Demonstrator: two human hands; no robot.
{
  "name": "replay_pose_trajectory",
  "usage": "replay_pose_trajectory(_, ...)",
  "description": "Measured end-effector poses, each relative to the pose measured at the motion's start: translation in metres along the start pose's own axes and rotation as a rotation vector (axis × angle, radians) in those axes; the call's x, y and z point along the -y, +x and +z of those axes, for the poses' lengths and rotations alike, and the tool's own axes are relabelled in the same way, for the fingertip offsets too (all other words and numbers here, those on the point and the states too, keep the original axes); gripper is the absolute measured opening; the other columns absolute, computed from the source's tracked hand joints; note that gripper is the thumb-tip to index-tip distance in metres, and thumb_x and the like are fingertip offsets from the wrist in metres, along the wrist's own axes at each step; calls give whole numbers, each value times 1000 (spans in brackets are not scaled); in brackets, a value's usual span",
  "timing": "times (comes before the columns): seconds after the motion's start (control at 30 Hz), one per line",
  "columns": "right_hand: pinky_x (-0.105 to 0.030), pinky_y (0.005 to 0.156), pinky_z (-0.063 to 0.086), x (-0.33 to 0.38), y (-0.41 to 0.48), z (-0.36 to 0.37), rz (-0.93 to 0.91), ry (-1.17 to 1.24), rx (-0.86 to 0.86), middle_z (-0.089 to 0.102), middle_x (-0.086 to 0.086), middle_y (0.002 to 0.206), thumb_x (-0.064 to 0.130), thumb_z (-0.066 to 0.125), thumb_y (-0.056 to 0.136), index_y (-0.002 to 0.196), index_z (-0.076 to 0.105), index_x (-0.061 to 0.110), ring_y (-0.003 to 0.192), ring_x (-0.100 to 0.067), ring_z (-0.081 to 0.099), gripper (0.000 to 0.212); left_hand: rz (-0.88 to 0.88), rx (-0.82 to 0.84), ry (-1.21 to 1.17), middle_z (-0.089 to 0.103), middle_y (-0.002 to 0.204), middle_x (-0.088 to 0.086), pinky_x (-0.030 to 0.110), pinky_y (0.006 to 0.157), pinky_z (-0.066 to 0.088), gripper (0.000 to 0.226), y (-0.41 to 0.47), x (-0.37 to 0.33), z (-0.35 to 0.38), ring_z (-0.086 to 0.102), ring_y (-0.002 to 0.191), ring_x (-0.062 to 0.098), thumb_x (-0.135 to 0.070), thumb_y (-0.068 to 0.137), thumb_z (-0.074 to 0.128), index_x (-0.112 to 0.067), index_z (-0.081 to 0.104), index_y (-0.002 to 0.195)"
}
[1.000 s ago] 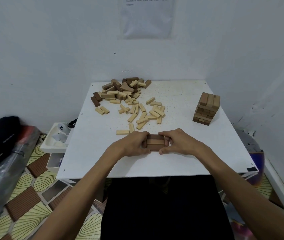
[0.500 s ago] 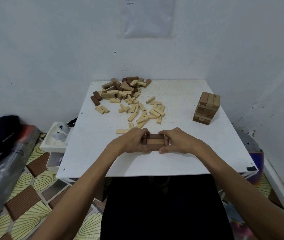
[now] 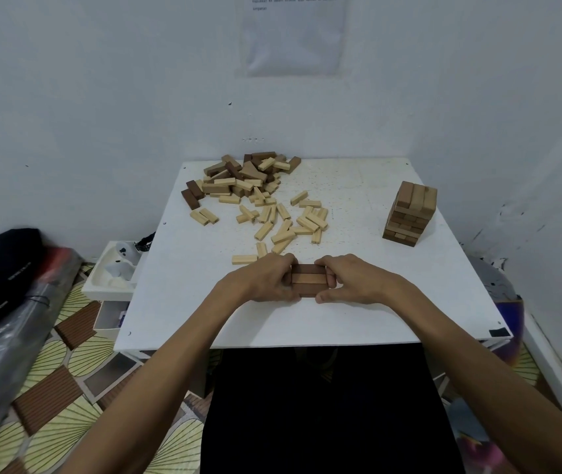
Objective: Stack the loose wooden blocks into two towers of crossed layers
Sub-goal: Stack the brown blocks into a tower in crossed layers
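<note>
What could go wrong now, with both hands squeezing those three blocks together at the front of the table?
The left hand and right hand squeeze the row of three brown and tan wooden blocks. Releasing unevenly could skew it, so later layers may lean.
A loose tan wooden block lies beside the left hand. Pulling away might knock it.
A later reach might bump the stacked wooden block tower on the right.

blocks (image 3: 308, 279): matt wood, light and dark | table (image 3: 358, 206): matt white, speckled | bag (image 3: 5, 336): glossy plastic
</note>
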State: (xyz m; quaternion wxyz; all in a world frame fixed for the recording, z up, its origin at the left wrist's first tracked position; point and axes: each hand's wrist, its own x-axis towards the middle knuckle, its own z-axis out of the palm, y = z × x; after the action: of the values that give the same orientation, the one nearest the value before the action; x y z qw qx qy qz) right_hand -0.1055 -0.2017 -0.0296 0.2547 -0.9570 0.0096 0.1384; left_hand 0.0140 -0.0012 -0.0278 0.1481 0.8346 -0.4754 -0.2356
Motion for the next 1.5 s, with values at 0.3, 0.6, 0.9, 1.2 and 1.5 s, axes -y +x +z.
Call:
replay_pose_trajectory(0.3,-25,75,44,3,1,2,11,7,-34,64,3,101,49,78,84,145,46,16,90,-10,54,77,-26,15,-2,61,98,-1,34,74,52,55,0,-1,1,60,86,19,-35,85,79,-12,53,128)
replay_pose_trajectory(0.6,-27,81,49,-2,-4,3,25,80,-75,63,11,94,41,80,80,139,47,18,88,-5,54,71,61,-137,-13,60,72,-9,16,58,36,58,-1,7,0,54,64,4,-39,71,87,-16,63,119)
replay_pose_trajectory(0.9,-24,87,42,-14,-8,1,-61,78,-241,45,15,115,54,80,70,126,56,30,100,0,44,66,145,-245,-16,51,94,-10,18,67,34,59,1,12,-3,48,82,1,-46,67,88,-23,65,116)
replay_pose_trajectory(1.2,-23,76,44,-10,-29,-60,-29,115,-390,54,22,114,61,75,65,120,55,40,97,-3,53,63,222,-338,2,51,109,-19,34,79,50,65,22,-15,-56,52,95,7,-65,64,74,-31,64,118)
replay_pose_trajectory(1.5,-20,81,36,-28,-42,-122,55,-2,-455,53,19,114,54,79,72,122,58,36,96,4,46,58,316,-313,35,53,110,-19,37,80,51,65,73,-55,-100,55,95,5,-67,64,72,-32,65,118)
